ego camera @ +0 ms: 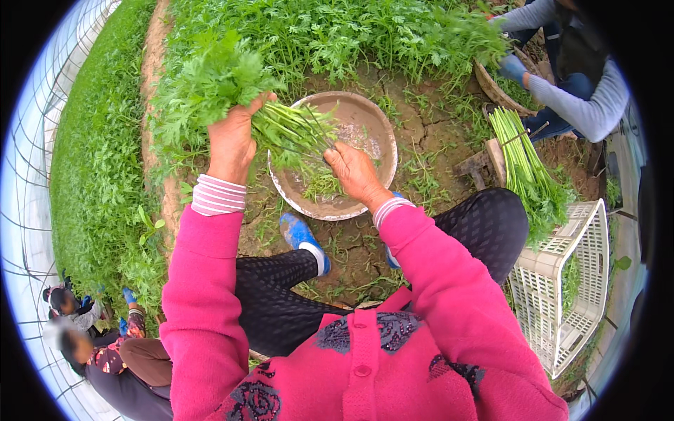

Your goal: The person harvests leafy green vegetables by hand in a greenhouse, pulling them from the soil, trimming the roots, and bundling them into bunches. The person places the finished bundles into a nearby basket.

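My left hand (pixel 235 131) is closed round a bunch of leafy greens (pixel 216 87), its feathery leaves to the upper left and its pale stems pointing right. At the stem ends, my right hand (pixel 352 169) is closed on a thin dark metal tool, perhaps scissors or a wire; its exact kind is unclear. Some stem ends lie near the fingers of that hand, and I cannot tell whether they are gripped too. Below both hands a round basin (pixel 389 142) with a worn rim stands on the soil, with water and loose leaf scraps in it.
Rows of growing greens (pixel 337 31) lie ahead and at the left (pixel 105 158). At right, a bundle of long stems (pixel 518 158) rests by a wooden piece (pixel 495 162) and a white plastic crate (pixel 553 263). A co-worker (pixel 574 100) crouches at upper right; other people (pixel 116 363) sit at lower left.
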Motion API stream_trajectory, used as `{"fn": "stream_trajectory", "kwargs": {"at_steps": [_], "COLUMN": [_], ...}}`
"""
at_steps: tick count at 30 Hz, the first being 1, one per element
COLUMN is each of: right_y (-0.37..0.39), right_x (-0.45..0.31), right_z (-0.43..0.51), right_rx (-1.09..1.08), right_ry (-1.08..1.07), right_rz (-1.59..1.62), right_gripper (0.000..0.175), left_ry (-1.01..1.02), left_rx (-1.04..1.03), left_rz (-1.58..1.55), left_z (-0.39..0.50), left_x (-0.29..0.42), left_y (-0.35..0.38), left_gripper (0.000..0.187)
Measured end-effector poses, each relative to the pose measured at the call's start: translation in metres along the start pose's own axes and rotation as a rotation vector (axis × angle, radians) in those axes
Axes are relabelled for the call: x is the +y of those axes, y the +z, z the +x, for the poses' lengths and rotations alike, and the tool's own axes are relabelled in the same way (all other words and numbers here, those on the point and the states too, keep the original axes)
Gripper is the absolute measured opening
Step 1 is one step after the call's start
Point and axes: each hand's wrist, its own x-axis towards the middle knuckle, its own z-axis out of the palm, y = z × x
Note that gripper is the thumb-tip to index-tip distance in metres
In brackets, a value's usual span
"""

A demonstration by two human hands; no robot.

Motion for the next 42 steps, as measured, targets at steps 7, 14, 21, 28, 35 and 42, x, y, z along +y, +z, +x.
{"fn": "stream_trajectory", "kwargs": {"at_steps": [7,14,21,28,35,42], "right_y": [-0.018,-0.011,-0.001,-0.005,0.0,0.004], "right_x": [0.056,-0.003,0.026,0.011,0.015,0.013], "right_z": [-0.034,0.002,-0.007,-0.013,-0.011,-0.011], "right_rx": [0.133,0.168,0.121,0.237,0.108,0.212], "right_ry": [0.314,-0.016,0.071,0.029,-0.124,-0.081], "right_rz": [-0.367,0.129,-0.17,0.166,-0.309,0.197], "right_gripper": [0.039,0.042,0.047,0.036,0.035,0.037], "left_ry": [0.087,0.025,-0.017,0.116,0.028,0.125], "left_rx": [0.059,0.056,-0.011,0.021,-0.042,0.026], "left_rz": [0.105,0.062,0.028,0.099,0.066,0.055], "left_z": [0.029,0.022,0.023,0.023,0.03,0.03], "left_x": [0.012,-0.012,-0.004,-0.011,0.002,-0.013], "left_y": [-0.017,-0.014,-0.009,-0.015,-0.01,-0.029], "left_gripper": [0.046,0.049,0.045,0.048,0.044,0.044]}}
